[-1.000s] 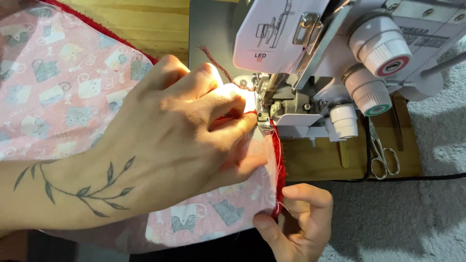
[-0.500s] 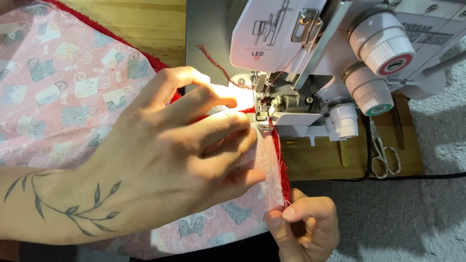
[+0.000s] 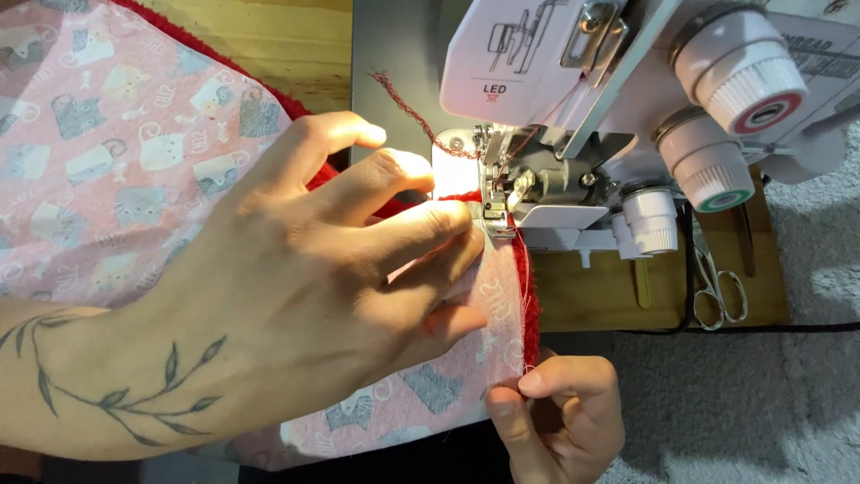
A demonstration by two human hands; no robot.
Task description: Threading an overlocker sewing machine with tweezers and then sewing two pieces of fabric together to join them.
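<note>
Seen from the camera on my head, looking down: a white overlock sewing machine [image 3: 627,99] sits at the upper right, and everything else is placed from it.

My left hand [image 3: 331,296] lies flat, fingers spread, just left of the machine's metal presser foot [image 3: 497,193]. It presses down on a pink fabric [image 3: 116,161] printed with small cups and cats, gripping nothing; the fingertips nearly touch the foot under the machine's bright lamp. A leafy vine tattoo runs along that forearm.

My right hand [image 3: 560,417] is below the presser foot, near the bottom edge. Thumb and forefinger pinch the fabric's edge, where a red fleecy backing layer [image 3: 528,278] shows as a narrow strip running up into the foot.

The pink fabric spreads away to the left of the machine, covering most of that side. A red thread chain [image 3: 408,108] trails from behind the foot toward the upper left.

To the right of the foot, under the machine's two round dials, small scissors [image 3: 717,287] lie on the wooden counter [image 3: 609,296]. A grey carpet [image 3: 761,403] shows below the machine, with a black cord crossing it.
</note>
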